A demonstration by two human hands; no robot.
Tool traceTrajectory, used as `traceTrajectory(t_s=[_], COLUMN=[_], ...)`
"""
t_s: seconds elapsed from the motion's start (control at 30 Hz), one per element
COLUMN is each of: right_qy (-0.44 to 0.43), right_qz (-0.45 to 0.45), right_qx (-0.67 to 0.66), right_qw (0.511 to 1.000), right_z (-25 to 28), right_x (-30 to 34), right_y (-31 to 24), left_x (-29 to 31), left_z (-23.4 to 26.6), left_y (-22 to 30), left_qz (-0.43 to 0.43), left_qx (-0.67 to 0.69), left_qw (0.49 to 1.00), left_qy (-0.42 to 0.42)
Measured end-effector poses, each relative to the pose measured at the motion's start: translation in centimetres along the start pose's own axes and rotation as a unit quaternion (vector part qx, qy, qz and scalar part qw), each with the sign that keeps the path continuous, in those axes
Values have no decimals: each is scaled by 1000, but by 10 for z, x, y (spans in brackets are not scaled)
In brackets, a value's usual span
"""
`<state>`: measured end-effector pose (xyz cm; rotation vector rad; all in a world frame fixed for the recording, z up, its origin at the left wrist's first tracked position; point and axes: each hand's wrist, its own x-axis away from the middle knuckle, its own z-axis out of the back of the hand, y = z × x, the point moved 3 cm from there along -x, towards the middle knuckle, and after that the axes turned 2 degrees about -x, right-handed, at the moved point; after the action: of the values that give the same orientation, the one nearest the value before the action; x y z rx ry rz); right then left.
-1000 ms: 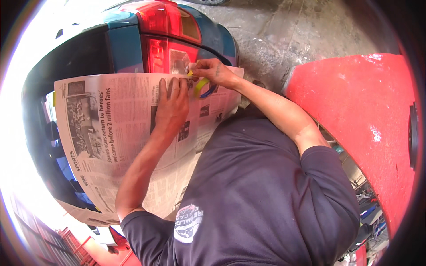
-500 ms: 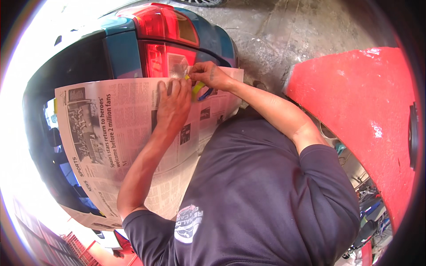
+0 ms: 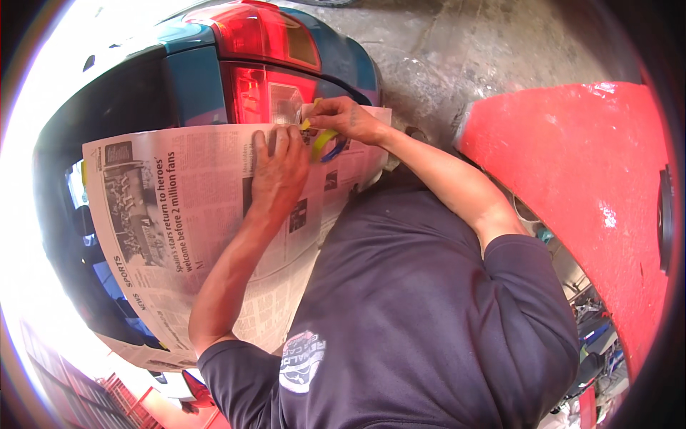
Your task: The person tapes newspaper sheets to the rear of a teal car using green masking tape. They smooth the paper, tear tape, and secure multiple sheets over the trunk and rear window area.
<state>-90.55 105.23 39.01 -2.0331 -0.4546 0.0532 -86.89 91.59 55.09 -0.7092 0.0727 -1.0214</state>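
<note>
A sheet of newspaper (image 3: 207,214) lies against the back of a blue-green car (image 3: 196,86), its upper edge just below the red tail light (image 3: 250,93). Flat on the sheet, near that edge, rests my left hand (image 3: 279,175) with its fingers stretched out. My right hand (image 3: 350,118) is beside it, thumb and fingers pinched on yellow tape. The roll of yellow tape (image 3: 323,145), with a blue inner ring, hangs just under the right fingers. A short yellow strip shows between the two hands; its exact hold is partly hidden by the fingers.
A large red painted panel (image 3: 572,179) stands to the right, near my right elbow. Past the car is grey concrete floor (image 3: 457,50). Various parts and clutter (image 3: 597,350) lie at the lower right. The car's dark rear window (image 3: 107,100) is at the left.
My right hand has shifted slightly to the right with the tape, and more yellow strip shows by its fingers. My left hand stays on the newspaper.
</note>
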Motion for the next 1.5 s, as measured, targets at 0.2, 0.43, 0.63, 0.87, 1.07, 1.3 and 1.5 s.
traceTrajectory(t_s=[0.2, 0.43, 0.63, 0.87, 1.07, 1.3, 1.5], right_qy=[-14, -32, 12, 129, 115, -31, 15], right_qz=[-7, 25, 74, 67, 60, 45, 139], right_qx=[34, 39, 71, 250, 250, 357, 417], right_qw=[999, 998, 995, 957, 960, 933, 898], right_z=[-10, -13, -16, -19, -23, -53, -31], right_x=[-7, -10, -20, -8, 37, 57, 53], right_y=[-12, -16, 0, -17, -35, 1, 15], left_x=[-2, -7, -8, -8, -4, -8, -7], left_z=[4, 1, -8, -10, -12, -11, 1], left_y=[-1, -3, 1, -5, -11, -17, -14], left_qz=[11, 31, 61, 117, 123, 130, 127], left_qx=[16, -6, -18, -8, 50, 58, 38], left_qw=[1000, 999, 998, 993, 988, 987, 989], left_qy=[17, -9, -22, -30, -81, -76, -65])
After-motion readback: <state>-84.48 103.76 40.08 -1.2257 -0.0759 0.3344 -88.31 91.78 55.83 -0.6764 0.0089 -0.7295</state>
